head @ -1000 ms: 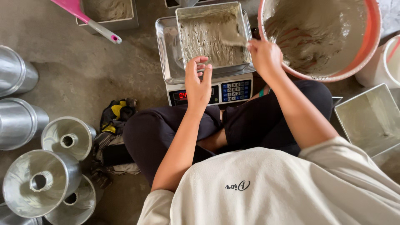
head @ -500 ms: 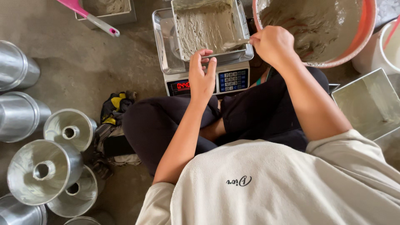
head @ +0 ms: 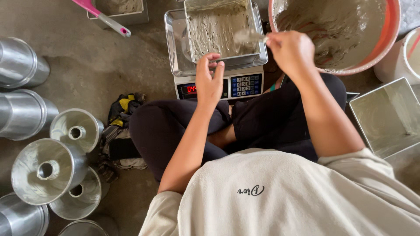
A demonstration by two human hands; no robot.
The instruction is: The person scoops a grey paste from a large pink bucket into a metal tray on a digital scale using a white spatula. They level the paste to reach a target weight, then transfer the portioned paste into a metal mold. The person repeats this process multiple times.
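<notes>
A square metal pan (head: 218,32) filled with grey batter sits on the steel tray of a digital scale (head: 218,85). My left hand (head: 209,81) rests at the pan's near rim, fingers loosely curled and touching it. My right hand (head: 291,50) grips the handle of a batter-coated spoon (head: 247,36) whose tip lies over the pan's right side. A large orange basin (head: 350,35) of grey batter stands just right of the scale. I sit cross-legged in dark trousers behind the scale.
Several shiny ring-shaped tube pans (head: 48,168) lie on the concrete floor at left. A pink-handled spatula (head: 103,16) rests on another batter pan at top. An empty square pan (head: 387,116) sits at right, a white bucket (head: 404,54) beyond it. Crumpled gloves (head: 118,109) lie by my knee.
My right hand has moved from the basin's rim to the pan with the spoon. My left hand stayed at the pan's near edge.
</notes>
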